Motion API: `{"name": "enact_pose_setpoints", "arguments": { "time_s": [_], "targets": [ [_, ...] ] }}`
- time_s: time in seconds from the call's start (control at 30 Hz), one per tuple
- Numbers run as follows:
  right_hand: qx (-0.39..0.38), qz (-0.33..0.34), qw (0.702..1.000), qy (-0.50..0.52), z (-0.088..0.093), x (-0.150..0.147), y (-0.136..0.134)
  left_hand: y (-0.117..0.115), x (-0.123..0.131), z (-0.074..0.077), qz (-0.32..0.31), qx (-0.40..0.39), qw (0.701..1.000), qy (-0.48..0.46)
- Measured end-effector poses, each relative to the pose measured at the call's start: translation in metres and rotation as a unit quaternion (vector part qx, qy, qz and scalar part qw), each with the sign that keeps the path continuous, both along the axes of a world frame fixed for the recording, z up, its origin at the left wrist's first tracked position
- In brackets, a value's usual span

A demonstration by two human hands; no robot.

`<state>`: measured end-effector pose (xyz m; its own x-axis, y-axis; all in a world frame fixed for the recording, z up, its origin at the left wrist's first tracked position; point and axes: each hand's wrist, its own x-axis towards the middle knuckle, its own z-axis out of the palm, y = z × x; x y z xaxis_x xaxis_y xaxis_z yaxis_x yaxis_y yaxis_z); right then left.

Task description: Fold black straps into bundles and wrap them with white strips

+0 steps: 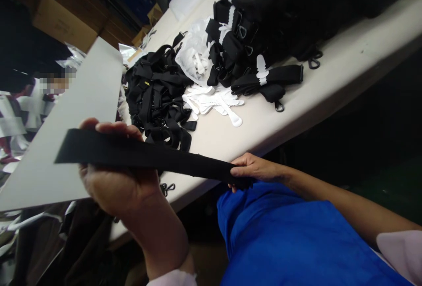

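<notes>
A wide black strap stretches between my two hands over the table's near edge. Its left end lies across my left hand, whose fingers curl around it, tips showing above the strap. At the other end, my right hand is closed, thumb on top, over the strap's bunched end. Beyond the hands lies a heap of black straps with buckles. White plastic strips with toothed edges are spread beside it. One folded strap bundle has a white strip around it and a metal hook at its end.
An open clear plastic bag holds more white strips. Further bundled black straps are piled toward the back. A pale board stands tilted at left. Cardboard boxes are stacked behind. The table edge runs diagonally on the right.
</notes>
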<state>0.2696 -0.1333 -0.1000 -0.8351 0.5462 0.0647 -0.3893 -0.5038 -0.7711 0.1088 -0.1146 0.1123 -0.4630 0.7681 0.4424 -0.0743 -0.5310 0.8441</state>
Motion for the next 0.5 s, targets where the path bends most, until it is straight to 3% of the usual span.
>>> {"name": "enact_pose_setpoints", "arguments": {
  "time_s": [0.13, 0.23, 0.37, 0.5],
  "targets": [
    [-0.072, -0.029, 0.997, -0.005, -0.001, 0.008, 0.000, 0.036, -0.040, -0.019, -0.067, -0.072, 0.989, -0.112],
    [-0.061, -0.051, 0.997, 0.002, -0.003, 0.012, -0.004, 0.047, -0.059, -0.036, -0.068, -0.080, 0.987, -0.125],
    [-0.054, -0.068, 0.996, 0.003, -0.004, 0.015, -0.007, 0.043, -0.060, -0.044, -0.061, -0.077, 0.990, -0.106],
    [-0.024, -0.014, 0.999, 0.022, 0.001, 0.017, -0.004, 0.033, -0.049, -0.037, -0.089, -0.086, 0.986, -0.110]
  ]
}}
